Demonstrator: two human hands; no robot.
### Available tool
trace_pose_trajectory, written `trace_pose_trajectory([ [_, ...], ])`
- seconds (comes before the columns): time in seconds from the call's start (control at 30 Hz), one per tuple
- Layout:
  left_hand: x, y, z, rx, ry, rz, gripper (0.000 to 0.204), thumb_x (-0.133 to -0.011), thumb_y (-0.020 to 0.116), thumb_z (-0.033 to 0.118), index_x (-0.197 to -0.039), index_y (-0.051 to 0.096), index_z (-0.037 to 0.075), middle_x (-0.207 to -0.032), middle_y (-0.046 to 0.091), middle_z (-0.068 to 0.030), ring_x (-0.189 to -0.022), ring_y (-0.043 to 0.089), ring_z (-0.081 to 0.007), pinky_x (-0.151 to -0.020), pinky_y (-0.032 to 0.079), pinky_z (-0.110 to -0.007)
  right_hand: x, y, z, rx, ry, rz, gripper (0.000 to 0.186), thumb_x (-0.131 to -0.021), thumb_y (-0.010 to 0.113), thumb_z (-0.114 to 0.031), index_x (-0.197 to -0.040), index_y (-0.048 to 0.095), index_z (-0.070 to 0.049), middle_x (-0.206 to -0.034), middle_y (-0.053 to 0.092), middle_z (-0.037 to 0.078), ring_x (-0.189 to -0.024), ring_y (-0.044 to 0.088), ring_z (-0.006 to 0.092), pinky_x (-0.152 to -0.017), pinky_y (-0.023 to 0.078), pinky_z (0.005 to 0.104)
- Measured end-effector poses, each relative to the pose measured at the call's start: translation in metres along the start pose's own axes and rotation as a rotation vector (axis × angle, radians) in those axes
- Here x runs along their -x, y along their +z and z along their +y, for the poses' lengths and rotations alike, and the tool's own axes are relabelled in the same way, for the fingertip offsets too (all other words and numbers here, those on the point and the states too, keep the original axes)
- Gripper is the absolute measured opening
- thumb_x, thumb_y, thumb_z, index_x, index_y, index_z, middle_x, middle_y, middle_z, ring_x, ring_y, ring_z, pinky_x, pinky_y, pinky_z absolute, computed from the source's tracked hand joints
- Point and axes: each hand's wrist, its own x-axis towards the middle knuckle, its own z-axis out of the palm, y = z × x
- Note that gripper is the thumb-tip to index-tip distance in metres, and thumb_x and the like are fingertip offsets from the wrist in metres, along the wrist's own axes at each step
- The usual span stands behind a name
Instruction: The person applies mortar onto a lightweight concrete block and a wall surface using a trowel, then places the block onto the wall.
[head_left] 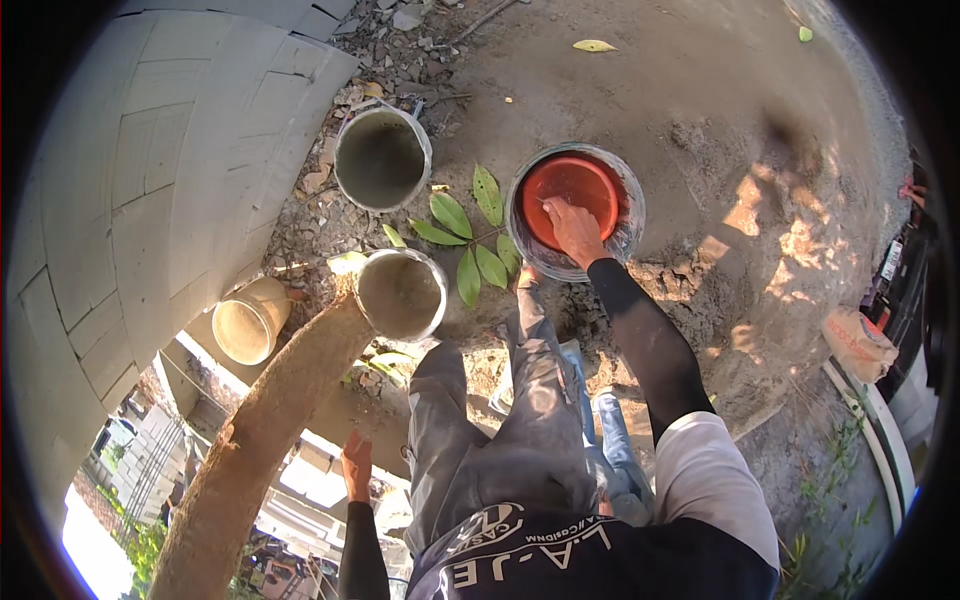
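Note:
My right hand (574, 229) reaches down into a grey bucket (628, 232) on the ground and grips the near rim of a red bowl (572, 186) that sits inside it. My left hand (355, 464) hangs free at my side, fingers apart and holding nothing, just right of a rough tree trunk (262, 432). My legs in grey trousers stand between the two hands, one foot close to the bucket with the bowl.
Two cement-coated buckets (382, 158) (402, 293) and a tan bucket (248, 320) stand by a wall of pale blocks (150, 170). A leafy twig (465, 235) lies between the buckets. Rubble lines the wall. A sack (858, 345) and a white pipe (880, 430) are at right.

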Motion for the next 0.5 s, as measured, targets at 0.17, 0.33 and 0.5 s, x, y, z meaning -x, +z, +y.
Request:
trace_pose_trajectory([
  [0.17, 0.084, -0.021, -0.077, -0.043, -0.309, 0.056, 0.052, -0.089, 0.068, 0.024, -0.134, 0.058, -0.001, -0.12, 0.068, -0.0235, -0.115, 0.065, -0.0328, -0.098, 0.049, -0.042, -0.051, -0.019, 0.008, 0.185, 0.15, -0.004, 0.034, -0.103, 0.045, -0.035, -0.116, 0.063, -0.008, -0.111, 0.068, 0.023, -0.102, 0.063, 0.0459, -0.086, 0.05, 0.0568],
  [0.33, 0.139, 0.023, -0.148, 0.129, -0.278, 0.193, 0.048, -0.092, 0.066, 0.03, -0.128, 0.063, -0.002, -0.113, 0.072, -0.0204, -0.109, 0.068, -0.0291, -0.095, 0.05, -0.04, -0.059, -0.03, 0.002, 0.314, 0.039, -0.153, 0.043, -0.103, 0.039, -0.036, -0.122, 0.062, -0.004, -0.124, 0.064, 0.022, -0.116, 0.058, 0.0439, -0.1, 0.046, 0.0502],
  [0.5, 0.145, 0.049, -0.087, 0.191, -0.319, 0.187, 0.043, -0.095, 0.06, 0.04, -0.113, 0.073, 0.003, -0.096, 0.075, -0.0156, -0.094, 0.07, -0.0263, -0.087, 0.052, -0.038, -0.033, -0.046, -0.025, 0.222, 0.229, -0.116, 0.048, -0.103, 0.037, -0.037, -0.132, 0.058, -0.005, -0.13, 0.061, 0.023, -0.122, 0.055, 0.0419, -0.102, 0.044, 0.0499],
])
